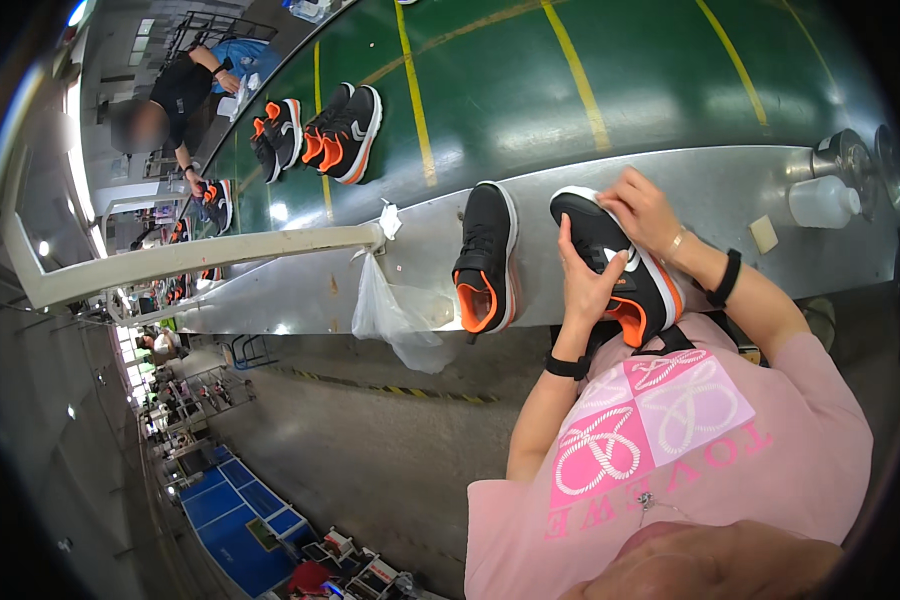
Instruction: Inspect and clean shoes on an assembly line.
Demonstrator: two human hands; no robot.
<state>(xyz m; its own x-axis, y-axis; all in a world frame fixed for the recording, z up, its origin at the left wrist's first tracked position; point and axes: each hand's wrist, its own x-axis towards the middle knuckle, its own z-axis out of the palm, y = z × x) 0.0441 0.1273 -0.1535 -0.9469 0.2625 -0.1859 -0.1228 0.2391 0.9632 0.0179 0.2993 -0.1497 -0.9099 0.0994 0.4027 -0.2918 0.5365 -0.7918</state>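
A black sneaker [625, 272] with orange lining and a white sole edge lies in front of me at the metal ledge, its toe pointing away. My left hand [590, 275] grips its side, thumb over the upper and fingers along the edge. At the toe, my right hand [645, 212] has its fingertips pinched together against the rim; whatever is between them, if anything, is too small to make out. To the left stands another black sneaker [486, 255], apart from both hands, its orange opening toward me.
Beyond the metal ledge [420, 200] runs a green belt [490, 90] with yellow lines, carrying more sneakers [345, 135]. A plastic bag [385, 310] hangs from a pale metal bar [230, 255]. At right are a white bottle [820, 202] and a beige block [763, 235]. A co-worker [180, 95] stands far left.
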